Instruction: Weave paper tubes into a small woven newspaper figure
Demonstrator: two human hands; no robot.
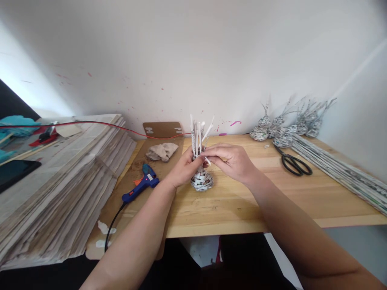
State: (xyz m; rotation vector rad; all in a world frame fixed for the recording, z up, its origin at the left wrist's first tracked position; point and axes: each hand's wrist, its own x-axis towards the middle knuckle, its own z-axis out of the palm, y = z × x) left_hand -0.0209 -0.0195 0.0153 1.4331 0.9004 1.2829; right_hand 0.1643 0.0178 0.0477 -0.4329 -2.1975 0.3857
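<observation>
A small woven paper vase [202, 181] stands on the wooden table, its round body made of rolled newspaper strips. Several paper tubes [199, 135] stick up out of its neck. My left hand [188, 167] is closed around the neck from the left, thumb in front. From the right, my right hand [231, 159] pinches a paper tube whose white end [207, 160] points down between the two hands. The fingers hide most of the neck.
A blue glue gun [140, 185] and a crumpled cloth [162, 152] lie on a brown board at left, beside stacked newspapers [69, 193]. Right are black scissors [296, 164], long paper tubes [338, 171] and several small woven pieces [260, 131]. A red cord [121, 126] runs across.
</observation>
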